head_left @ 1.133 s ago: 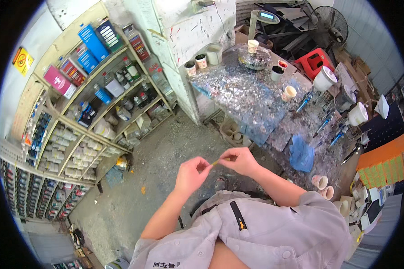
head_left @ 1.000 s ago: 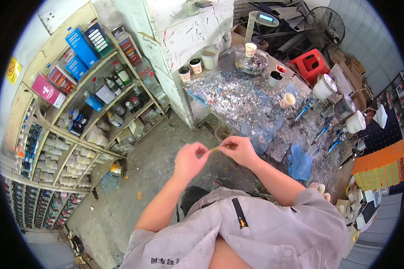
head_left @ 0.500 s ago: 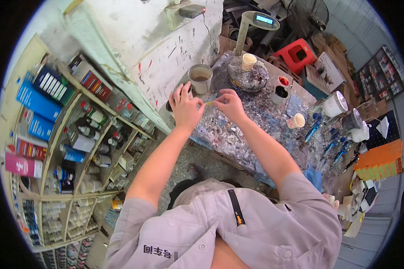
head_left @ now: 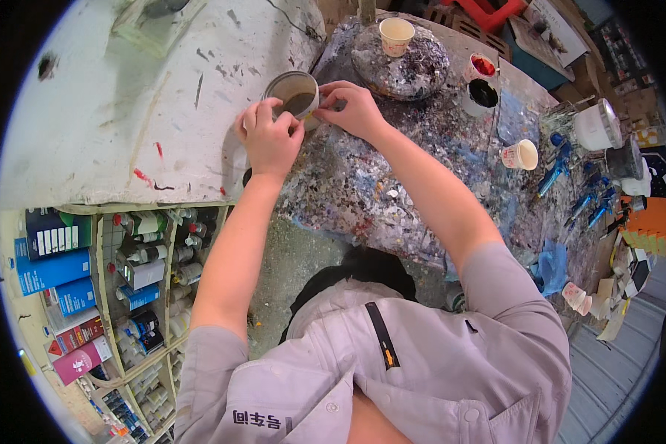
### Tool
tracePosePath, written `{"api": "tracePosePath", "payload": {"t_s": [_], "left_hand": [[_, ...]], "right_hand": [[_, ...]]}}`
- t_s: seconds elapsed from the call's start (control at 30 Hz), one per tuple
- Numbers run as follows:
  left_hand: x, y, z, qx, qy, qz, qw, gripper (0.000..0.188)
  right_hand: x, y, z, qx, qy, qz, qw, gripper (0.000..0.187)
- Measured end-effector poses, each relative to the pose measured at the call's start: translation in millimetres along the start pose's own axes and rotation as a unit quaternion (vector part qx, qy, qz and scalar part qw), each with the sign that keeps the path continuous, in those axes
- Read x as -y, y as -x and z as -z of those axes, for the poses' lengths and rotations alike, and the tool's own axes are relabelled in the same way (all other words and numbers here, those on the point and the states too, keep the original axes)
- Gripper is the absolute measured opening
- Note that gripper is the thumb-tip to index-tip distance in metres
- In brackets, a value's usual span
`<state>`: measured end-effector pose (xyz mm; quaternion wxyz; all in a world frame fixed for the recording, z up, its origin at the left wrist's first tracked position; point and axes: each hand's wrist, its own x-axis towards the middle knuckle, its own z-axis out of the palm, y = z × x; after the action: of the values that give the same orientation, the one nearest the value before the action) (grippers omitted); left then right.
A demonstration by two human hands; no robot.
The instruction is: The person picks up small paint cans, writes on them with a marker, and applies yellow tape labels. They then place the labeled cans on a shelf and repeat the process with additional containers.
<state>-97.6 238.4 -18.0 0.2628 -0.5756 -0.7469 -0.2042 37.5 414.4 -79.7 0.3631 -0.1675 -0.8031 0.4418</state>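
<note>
My left hand (head_left: 272, 137) and my right hand (head_left: 353, 109) meet at the near side of a grey, round, open can (head_left: 291, 83), which stands on the paint-crusted table against the wall. Between their fingertips is a small yellow strip (head_left: 308, 118), held at the can's outer side below the rim. Thumb and forefinger of each hand are drawn together around it, though the fingers partly cover it. Looking into the can, I see a brownish-grey inside. A dark round thing is partly hidden beside my left wrist.
A paper cup (head_left: 397, 37) stands on a paint-covered round platform (head_left: 422, 70). To the right are a cup of red paint (head_left: 482, 66), a cup of black paint (head_left: 481, 96), another paper cup (head_left: 522, 155) and blue spray guns (head_left: 555, 170). Shelves (head_left: 103, 251) with bottles and boxes stand left.
Both hands have moved left and away from me with the yellow strip, from in front of the can to its side. My view has shifted closer to the table and wall.
</note>
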Motion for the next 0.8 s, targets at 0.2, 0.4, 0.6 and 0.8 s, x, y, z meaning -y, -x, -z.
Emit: {"api": "tracePosePath", "payload": {"t_s": [0.2, 0.4, 0.6, 0.8], "left_hand": [[-1.5, -3.7, 5.8, 0.031, -0.011, 0.001, 0.999, 0.027], [7.5, -9.7, 15.9, 0.067, -0.048, -0.018, 0.996, 0.025], [8.0, -18.2, 20.1, 0.096, -0.062, -0.035, 0.993, 0.023], [-12.6, -16.4, 37.6, 0.086, -0.067, 0.060, 0.992, 0.020]], "right_hand": [[0.7, -13.9, 14.7, 0.063, 0.052, -0.078, 0.994, 0.036], [-8.9, -45.1, 31.9, 0.155, 0.128, 0.056, 0.978, 0.053], [-6.1, -81.5, 41.5, 0.284, 0.219, 0.137, 0.923, 0.037], [16.1, -91.5, 44.0, 0.183, 0.331, 0.105, 0.920, 0.020]]}}
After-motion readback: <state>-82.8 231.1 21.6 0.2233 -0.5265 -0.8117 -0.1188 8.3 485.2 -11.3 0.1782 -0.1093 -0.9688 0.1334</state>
